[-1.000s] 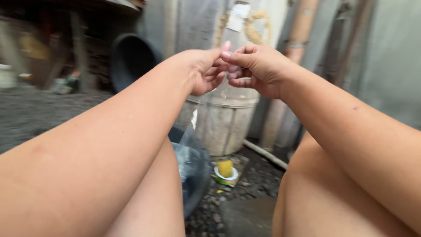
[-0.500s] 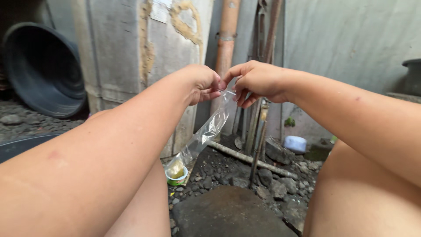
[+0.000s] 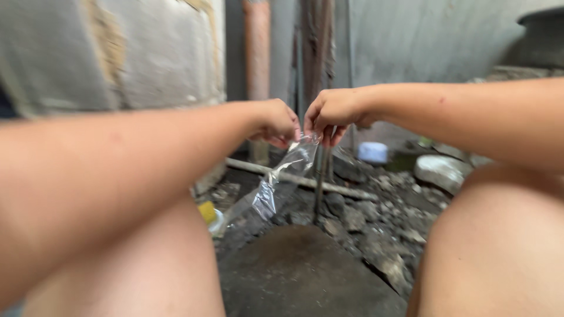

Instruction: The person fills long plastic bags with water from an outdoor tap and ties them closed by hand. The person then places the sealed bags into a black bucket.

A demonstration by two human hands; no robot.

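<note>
My left hand [image 3: 276, 122] and my right hand [image 3: 332, 114] meet at arm's length in the middle of the head view. Both pinch the top of a long, narrow clear plastic bag [image 3: 276, 185]. The bag hangs down and to the left from my fingers, crinkled and see-through. Its lower end reaches toward a small yellow object [image 3: 207, 212] near my left knee; I cannot tell whether that object is inside the bag. My bare knees frame the bottom corners of the view.
A flat dark stone slab [image 3: 299, 273] lies on the ground between my legs. Rubble and stones [image 3: 382, 217] spread to the right. A rusty pipe [image 3: 257, 47], a thin rod [image 3: 320, 182] and a grey wall [image 3: 117, 53] stand behind. A small white container [image 3: 373, 151] sits farther back.
The view has swung right: the dark tub and wooden barrel are gone from sight. My hands have dropped lower in the frame, still pinching the bag's top.
</note>
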